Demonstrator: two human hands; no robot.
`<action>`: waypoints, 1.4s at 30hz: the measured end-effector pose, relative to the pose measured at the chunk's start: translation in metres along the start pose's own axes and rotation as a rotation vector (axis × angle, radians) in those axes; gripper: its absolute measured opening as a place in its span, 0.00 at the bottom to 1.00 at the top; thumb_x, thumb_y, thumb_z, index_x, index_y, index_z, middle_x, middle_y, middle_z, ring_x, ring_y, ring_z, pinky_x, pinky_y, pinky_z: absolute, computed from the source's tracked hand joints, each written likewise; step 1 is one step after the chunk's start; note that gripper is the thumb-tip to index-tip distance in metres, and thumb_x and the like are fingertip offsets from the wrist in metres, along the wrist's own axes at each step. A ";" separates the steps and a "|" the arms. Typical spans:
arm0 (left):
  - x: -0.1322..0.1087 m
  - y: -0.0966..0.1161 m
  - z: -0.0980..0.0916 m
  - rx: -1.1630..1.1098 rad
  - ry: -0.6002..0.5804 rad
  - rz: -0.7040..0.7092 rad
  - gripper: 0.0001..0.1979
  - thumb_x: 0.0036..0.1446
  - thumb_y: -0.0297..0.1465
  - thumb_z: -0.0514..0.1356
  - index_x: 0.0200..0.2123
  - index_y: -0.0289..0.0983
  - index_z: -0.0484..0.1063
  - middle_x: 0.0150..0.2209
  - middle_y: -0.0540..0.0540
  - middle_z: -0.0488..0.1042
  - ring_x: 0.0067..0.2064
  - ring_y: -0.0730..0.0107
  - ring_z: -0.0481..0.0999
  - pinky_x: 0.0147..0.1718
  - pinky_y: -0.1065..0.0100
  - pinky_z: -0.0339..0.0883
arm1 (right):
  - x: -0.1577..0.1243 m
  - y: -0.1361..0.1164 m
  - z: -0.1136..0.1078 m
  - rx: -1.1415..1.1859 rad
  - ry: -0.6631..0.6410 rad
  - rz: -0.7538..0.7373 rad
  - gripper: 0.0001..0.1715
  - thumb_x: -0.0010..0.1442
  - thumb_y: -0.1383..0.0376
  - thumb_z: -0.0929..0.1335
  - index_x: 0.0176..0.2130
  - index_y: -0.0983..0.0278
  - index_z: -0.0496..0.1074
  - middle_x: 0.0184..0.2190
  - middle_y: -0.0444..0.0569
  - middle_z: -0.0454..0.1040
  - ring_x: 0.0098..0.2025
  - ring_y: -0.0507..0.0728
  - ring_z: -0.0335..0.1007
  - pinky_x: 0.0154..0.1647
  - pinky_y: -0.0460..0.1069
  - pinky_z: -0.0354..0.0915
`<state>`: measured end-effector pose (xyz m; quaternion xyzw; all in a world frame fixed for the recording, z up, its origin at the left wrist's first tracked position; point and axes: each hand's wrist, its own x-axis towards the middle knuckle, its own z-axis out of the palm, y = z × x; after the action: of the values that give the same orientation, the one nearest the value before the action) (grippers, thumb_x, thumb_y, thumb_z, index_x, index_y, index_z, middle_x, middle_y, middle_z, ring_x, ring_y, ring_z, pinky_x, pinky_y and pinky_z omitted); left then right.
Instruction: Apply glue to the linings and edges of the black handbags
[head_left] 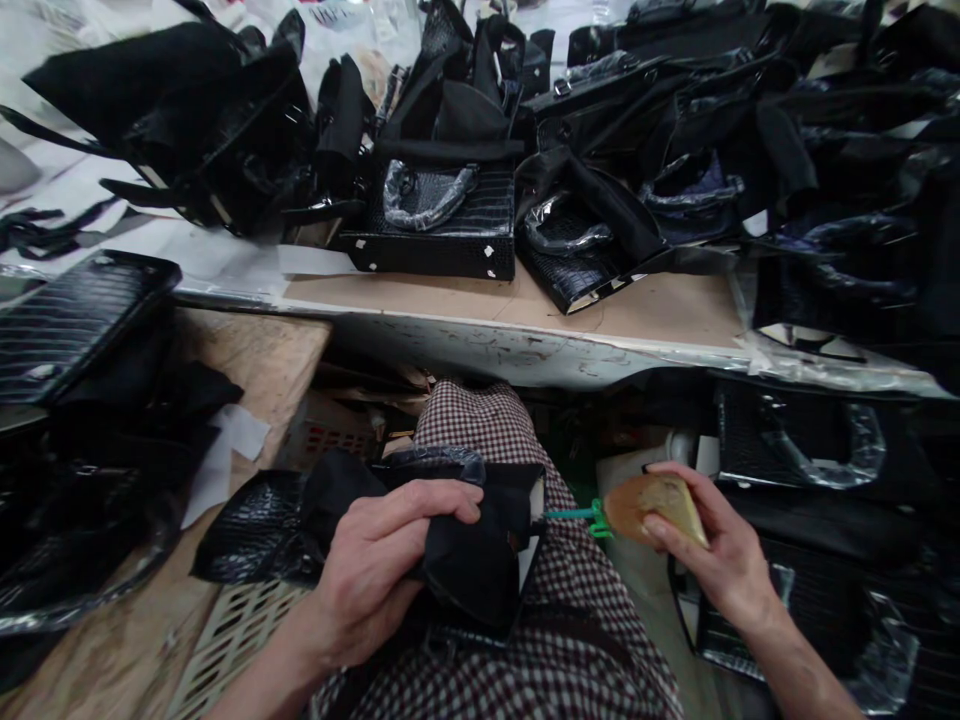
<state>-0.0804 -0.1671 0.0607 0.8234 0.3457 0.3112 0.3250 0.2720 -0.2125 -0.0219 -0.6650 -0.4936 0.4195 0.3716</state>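
Observation:
A black handbag lies across my lap, its soft black flap folded over the body. My left hand is closed around it, thumb and fingers gripping the black material. In my right hand is an amber squeeze bottle with a green collar and a thin teal nozzle. The nozzle's tip is at the right edge of the handbag, by a pale strip; whether it touches is hard to tell. A plastic-wrapped handle shows on the handbag's far side.
Several black crocodile-patterned handbags crowd the workbench ahead. More bags are stacked at my right. At left, a wooden board bears further black bags. A pale plastic crate stands below, left of my lap.

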 end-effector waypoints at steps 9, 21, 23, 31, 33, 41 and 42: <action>-0.003 0.001 0.000 -0.011 0.016 -0.011 0.12 0.68 0.31 0.50 0.44 0.34 0.73 0.44 0.37 0.80 0.49 0.61 0.80 0.48 0.68 0.75 | 0.004 0.006 0.014 0.075 0.136 0.104 0.30 0.50 0.51 0.77 0.48 0.59 0.72 0.44 0.51 0.75 0.40 0.63 0.75 0.30 0.50 0.73; -0.006 0.002 0.002 -0.010 0.030 0.000 0.13 0.69 0.33 0.50 0.43 0.34 0.73 0.44 0.37 0.80 0.50 0.61 0.80 0.49 0.69 0.75 | -0.003 0.006 0.001 0.254 0.029 0.261 0.28 0.52 0.51 0.77 0.49 0.59 0.73 0.39 0.50 0.74 0.28 0.58 0.69 0.14 0.46 0.67; -0.011 0.003 0.006 -0.010 0.036 -0.004 0.12 0.69 0.32 0.52 0.42 0.34 0.74 0.45 0.37 0.80 0.50 0.60 0.81 0.48 0.68 0.76 | -0.008 0.011 0.000 0.309 0.057 0.289 0.28 0.54 0.52 0.76 0.51 0.59 0.72 0.41 0.51 0.73 0.28 0.58 0.68 0.14 0.46 0.66; -0.029 0.009 0.017 -0.048 0.038 -0.071 0.12 0.69 0.33 0.52 0.42 0.35 0.74 0.44 0.37 0.80 0.50 0.58 0.81 0.46 0.65 0.78 | -0.006 -0.002 0.014 0.115 0.126 0.182 0.32 0.48 0.50 0.78 0.49 0.58 0.73 0.43 0.51 0.76 0.37 0.63 0.74 0.26 0.50 0.74; -0.029 0.011 0.016 -0.050 0.055 -0.092 0.12 0.69 0.33 0.52 0.40 0.35 0.74 0.43 0.38 0.81 0.49 0.58 0.81 0.46 0.65 0.78 | -0.002 -0.003 0.019 0.040 0.110 0.108 0.31 0.50 0.49 0.77 0.49 0.58 0.72 0.44 0.51 0.75 0.41 0.64 0.74 0.33 0.52 0.74; -0.026 0.013 0.016 -0.052 0.057 -0.068 0.12 0.69 0.32 0.52 0.40 0.35 0.74 0.43 0.38 0.81 0.49 0.60 0.81 0.48 0.66 0.77 | 0.003 -0.006 0.016 -0.135 0.035 -0.067 0.26 0.55 0.49 0.75 0.48 0.58 0.72 0.44 0.50 0.76 0.40 0.63 0.74 0.44 0.55 0.71; -0.026 0.012 0.016 -0.052 0.055 -0.061 0.12 0.69 0.32 0.52 0.40 0.35 0.74 0.43 0.38 0.81 0.49 0.60 0.81 0.48 0.66 0.77 | 0.003 -0.007 0.015 -0.132 0.014 -0.069 0.25 0.55 0.50 0.74 0.48 0.58 0.72 0.43 0.50 0.76 0.39 0.62 0.75 0.43 0.55 0.71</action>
<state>-0.0787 -0.1990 0.0523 0.7949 0.3712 0.3328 0.3459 0.2565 -0.2064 -0.0215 -0.6737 -0.5402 0.3684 0.3444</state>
